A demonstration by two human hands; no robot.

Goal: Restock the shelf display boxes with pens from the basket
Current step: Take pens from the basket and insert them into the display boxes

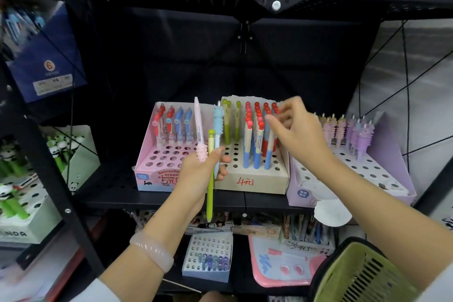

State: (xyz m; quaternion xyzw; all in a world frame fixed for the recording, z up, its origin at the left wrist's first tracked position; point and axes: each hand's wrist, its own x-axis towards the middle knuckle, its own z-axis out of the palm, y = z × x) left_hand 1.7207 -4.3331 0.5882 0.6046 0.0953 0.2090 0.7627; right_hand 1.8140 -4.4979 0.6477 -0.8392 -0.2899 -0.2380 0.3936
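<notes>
1. Black perforated metal shelf (110, 186): matt painted, scuffed on top rail
2. Beige cardboard display box (252, 182): matt, torn upper edge
3. Green plastic lattice basket (362, 274): slight sheen
4. Pale pink translucent bangle (153, 250): smooth, glossy

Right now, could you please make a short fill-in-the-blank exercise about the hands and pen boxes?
1. The left hand holds ____ pens.
2. The right hand reaches over the ____ box in the middle.
3. The green basket is at the lower ____.

Missing words: three; beige; right
</notes>
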